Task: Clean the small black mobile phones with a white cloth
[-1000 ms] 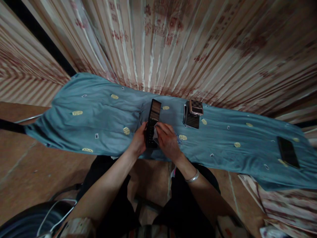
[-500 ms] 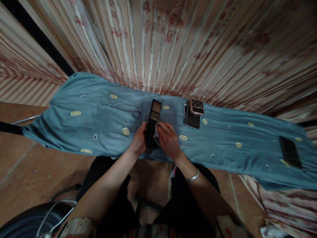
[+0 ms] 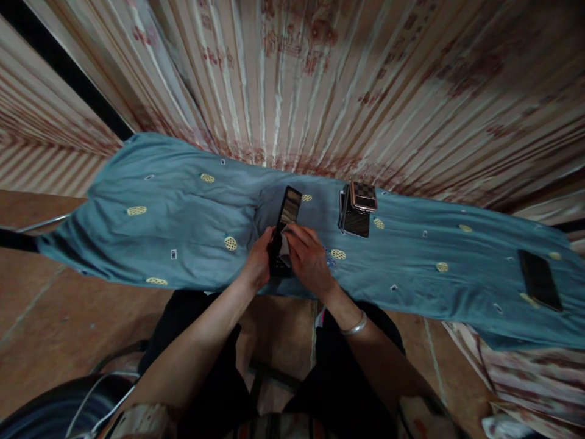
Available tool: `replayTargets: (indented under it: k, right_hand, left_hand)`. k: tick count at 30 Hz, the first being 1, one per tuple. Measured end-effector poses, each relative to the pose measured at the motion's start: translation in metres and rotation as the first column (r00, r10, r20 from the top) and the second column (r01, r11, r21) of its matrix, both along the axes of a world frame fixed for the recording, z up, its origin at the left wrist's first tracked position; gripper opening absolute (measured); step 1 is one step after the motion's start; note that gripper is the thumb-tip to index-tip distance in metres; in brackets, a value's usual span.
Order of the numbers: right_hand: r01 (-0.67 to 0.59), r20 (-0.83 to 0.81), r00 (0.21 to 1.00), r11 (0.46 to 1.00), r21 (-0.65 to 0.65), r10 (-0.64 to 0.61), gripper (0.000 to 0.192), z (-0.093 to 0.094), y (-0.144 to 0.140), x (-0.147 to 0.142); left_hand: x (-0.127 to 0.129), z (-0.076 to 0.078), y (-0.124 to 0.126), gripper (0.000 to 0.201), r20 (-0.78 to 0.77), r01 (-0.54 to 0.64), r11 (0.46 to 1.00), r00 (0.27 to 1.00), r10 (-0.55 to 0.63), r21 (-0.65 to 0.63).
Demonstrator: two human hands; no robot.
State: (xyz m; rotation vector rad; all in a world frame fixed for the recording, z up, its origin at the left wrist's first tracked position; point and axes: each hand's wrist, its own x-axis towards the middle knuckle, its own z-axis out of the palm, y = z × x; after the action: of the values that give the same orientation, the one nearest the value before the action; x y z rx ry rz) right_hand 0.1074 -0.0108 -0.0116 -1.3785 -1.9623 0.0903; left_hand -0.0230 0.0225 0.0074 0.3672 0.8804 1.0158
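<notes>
A black flip phone, unfolded with its screen half upward and keypad half toward me, is held over the blue cloth. My left hand is closed on its left edge near the hinge. In my right hand a small grey-white cloth is pinched, pressed against the keypad near the hinge and covering part of the keys. My right fingertips are partly hidden by the cloth and phone.
To the right on the blue patterned cloth lies a small stack of phones, topped by a checkered one. Another black phone rests at the far right. A pleated curtain hangs behind.
The right hand with the cloth has shifted slightly up and left over the keypad toward the hinge. The phone is tilted a little more to the right.
</notes>
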Motion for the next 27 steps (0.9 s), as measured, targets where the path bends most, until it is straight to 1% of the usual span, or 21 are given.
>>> replayTargets:
  k: [3, 5, 8, 12, 17, 23, 27]
  right_hand:
    - [0.025, -0.003, 1.0, 1.0, 0.005, -0.025, 0.034, -0.004, 0.001, 0.004]
    - [0.036, -0.006, 0.999, 0.999, 0.01, -0.036, 0.035, -0.006, 0.002, 0.007]
    - [0.04, -0.021, 0.999, 0.999, -0.002, -0.04, 0.038, -0.006, 0.003, 0.009]
    - [0.031, -0.025, 0.999, 0.999, -0.009, -0.031, 0.037, -0.002, 0.002, 0.009]
    - [0.02, -0.037, 0.999, 0.999, 0.036, -0.019, 0.036, 0.002, 0.002, 0.005]
    - [0.071, -0.061, 0.996, 0.997, -0.028, -0.073, 0.036, -0.004, 0.005, 0.011]
    - [0.075, -0.068, 0.995, 0.997, -0.013, -0.075, 0.036, -0.005, 0.005, 0.013]
  left_hand:
    - [-0.003, 0.005, 0.002, 0.023, -0.009, 0.022, 1.0, 1.0, -0.022, 0.021]
    - [-0.003, 0.006, 0.002, 0.023, -0.01, 0.024, 0.999, 1.0, -0.024, 0.033]
    - [-0.001, 0.003, 0.0, 0.024, -0.013, 0.019, 0.999, 1.0, -0.019, 0.044]
    - [0.003, -0.004, -0.005, 0.022, -0.013, 0.023, 0.999, 1.0, -0.023, 0.049]
    - [0.005, -0.008, -0.007, 0.02, -0.035, 0.028, 0.996, 0.999, -0.026, 0.082]
    - [0.0, -0.003, -0.002, 0.023, -0.071, 0.009, 0.996, 0.997, -0.002, 0.094]
    - [-0.002, -0.001, -0.002, 0.023, -0.066, 0.028, 0.995, 0.998, -0.021, 0.098]
